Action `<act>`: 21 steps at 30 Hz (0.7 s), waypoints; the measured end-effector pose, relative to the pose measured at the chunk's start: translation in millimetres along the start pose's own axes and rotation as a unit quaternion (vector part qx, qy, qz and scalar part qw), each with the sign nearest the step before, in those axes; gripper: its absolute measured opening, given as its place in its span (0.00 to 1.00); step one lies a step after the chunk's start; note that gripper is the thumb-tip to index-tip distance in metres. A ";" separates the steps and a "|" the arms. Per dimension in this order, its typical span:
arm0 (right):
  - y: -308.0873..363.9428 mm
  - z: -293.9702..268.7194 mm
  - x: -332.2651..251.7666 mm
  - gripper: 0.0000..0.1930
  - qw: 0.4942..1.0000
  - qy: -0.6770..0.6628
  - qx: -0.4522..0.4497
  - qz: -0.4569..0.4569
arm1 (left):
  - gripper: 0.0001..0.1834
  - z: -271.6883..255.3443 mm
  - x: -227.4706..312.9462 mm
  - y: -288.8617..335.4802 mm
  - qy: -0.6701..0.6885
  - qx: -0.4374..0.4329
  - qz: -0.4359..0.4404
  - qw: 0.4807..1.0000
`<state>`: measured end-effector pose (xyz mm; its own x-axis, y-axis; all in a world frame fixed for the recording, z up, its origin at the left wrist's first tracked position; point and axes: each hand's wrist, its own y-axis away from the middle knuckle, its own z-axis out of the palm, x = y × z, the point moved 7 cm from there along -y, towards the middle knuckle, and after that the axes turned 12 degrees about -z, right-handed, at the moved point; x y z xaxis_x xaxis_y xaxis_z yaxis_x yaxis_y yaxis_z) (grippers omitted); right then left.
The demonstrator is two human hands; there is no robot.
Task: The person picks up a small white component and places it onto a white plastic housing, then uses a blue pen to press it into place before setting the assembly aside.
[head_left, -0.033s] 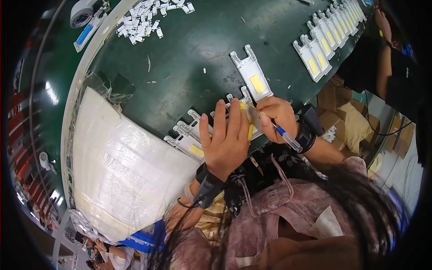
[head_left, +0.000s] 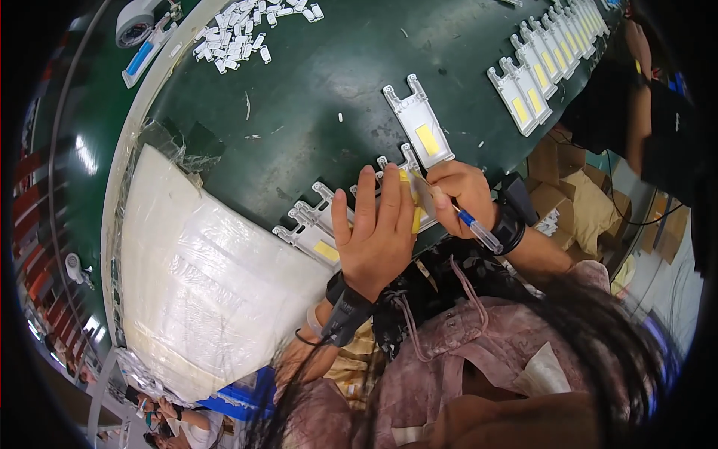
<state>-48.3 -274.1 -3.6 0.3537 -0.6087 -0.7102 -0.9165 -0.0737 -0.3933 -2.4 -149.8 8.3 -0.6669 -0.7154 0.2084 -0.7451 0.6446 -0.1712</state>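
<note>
My left hand (head_left: 374,232) lies with fingers spread over white plastic plates near the table's close edge, pressing on one plate (head_left: 428,206) with a yellow patch partly hidden under the fingers. In my right hand (head_left: 461,198) is a slim screwdriver (head_left: 479,228) with a clear and blue handle. Its thin shaft reaches toward that plate beside my left fingers; the tip is hard to make out. Just beyond my right hand lies another white two-pronged plate (head_left: 419,123) with a yellow rectangle. More such plates (head_left: 310,236) overlap to the left of my left hand.
A row of similar plates (head_left: 523,97) runs along the far right. Small white pieces (head_left: 235,37) are heaped at the far left of the green table (head_left: 299,142). A plastic-wrapped white panel (head_left: 209,277) stands at left. Cardboard boxes (head_left: 550,179) and another person's arm (head_left: 638,112) are at right.
My hands, the screwdriver and the plates look the same. At the far right, the other person's arm has shifted slightly.
</note>
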 end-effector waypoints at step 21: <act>-1.8 2.4 -1.0 0.07 1.000 0.018 -0.002 -0.002 | 0.13 0.3 -1.9 0.0 0.008 -0.009 0.003 1.000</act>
<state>-46.6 -271.5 -3.7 0.3506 -0.6363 -0.6872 -0.9157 -0.0791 -0.3939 -1.1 -148.6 7.7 -0.6716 -0.7065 0.2233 -0.7401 0.6544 -0.1551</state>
